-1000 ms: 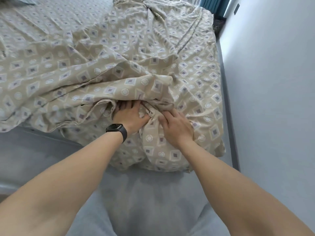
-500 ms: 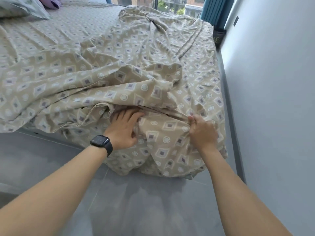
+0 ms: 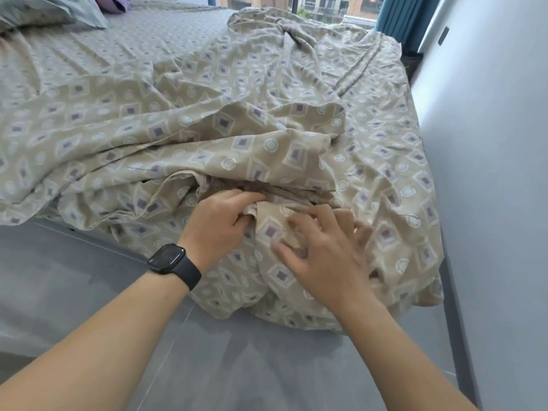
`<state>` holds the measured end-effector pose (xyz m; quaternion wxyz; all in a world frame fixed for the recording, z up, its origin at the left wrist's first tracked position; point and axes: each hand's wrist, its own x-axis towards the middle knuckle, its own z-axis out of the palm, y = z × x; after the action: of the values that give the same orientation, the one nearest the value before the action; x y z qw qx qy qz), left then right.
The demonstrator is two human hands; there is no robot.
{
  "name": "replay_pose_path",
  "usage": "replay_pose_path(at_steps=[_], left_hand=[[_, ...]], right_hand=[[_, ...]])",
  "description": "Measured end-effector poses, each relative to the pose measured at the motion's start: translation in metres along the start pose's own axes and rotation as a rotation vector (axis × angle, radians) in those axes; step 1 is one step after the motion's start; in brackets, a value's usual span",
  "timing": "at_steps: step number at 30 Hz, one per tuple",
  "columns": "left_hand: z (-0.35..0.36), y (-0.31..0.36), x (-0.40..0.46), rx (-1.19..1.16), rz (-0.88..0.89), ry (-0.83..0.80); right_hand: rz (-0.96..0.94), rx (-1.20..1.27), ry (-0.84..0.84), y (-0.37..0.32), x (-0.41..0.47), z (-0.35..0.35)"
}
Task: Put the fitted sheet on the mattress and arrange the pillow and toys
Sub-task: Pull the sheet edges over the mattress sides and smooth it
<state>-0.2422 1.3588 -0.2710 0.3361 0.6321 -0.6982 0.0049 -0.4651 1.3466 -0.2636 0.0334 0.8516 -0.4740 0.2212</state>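
A beige fitted sheet [image 3: 237, 114] with a diamond-and-circle print lies rumpled over the mattress and hangs off its near right corner down to the floor. My left hand [image 3: 219, 223], with a black watch on the wrist, grips a fold of the sheet at that corner. My right hand [image 3: 323, 256] is just to its right, fingers spread and slightly bent over the hanging cloth, blurred. A pillow [image 3: 50, 10] in a pale patterned case lies at the far left of the bed, with a purple toy [image 3: 114, 1] behind it.
A white wall [image 3: 489, 173] runs close along the bed's right side, leaving a narrow gap. Grey floor [image 3: 237, 366] lies under my arms. A teal curtain [image 3: 397, 16] and a window are at the far end.
My right hand let go of the sheet edge at the right and moved left toward my left hand, fingers now spread. My left hand curled round a fold. The view came closer.
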Motion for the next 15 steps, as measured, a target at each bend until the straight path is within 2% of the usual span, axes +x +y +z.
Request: replay_pose_path(at_steps=[2, 5, 7, 9, 12, 15], left_hand=[[0.000, 0.006, -0.005, 0.005, 0.099, 0.029], [0.005, 0.038, -0.020, -0.140, 0.181, -0.119], [0.010, 0.056, -0.029, -0.293, 0.106, -0.237], [0.011, 0.055, -0.033, -0.429, -0.014, -0.394], [0.009, 0.038, -0.040, -0.430, -0.059, -0.636], [0.013, 0.023, -0.049, -0.180, -0.021, -0.752]], right_hand=[[-0.004, 0.026, -0.069, -0.011, -0.001, 0.007], [-0.037, 0.136, 0.067, -0.007, 0.001, 0.015], [-0.138, 0.193, 0.146, 0.005, 0.000, 0.019], [-0.276, 0.181, 0.116, 0.013, -0.005, 0.020], [-0.374, 0.174, -0.083, 0.019, -0.021, 0.024], [-0.320, 0.166, -0.483, 0.018, -0.030, 0.028]])
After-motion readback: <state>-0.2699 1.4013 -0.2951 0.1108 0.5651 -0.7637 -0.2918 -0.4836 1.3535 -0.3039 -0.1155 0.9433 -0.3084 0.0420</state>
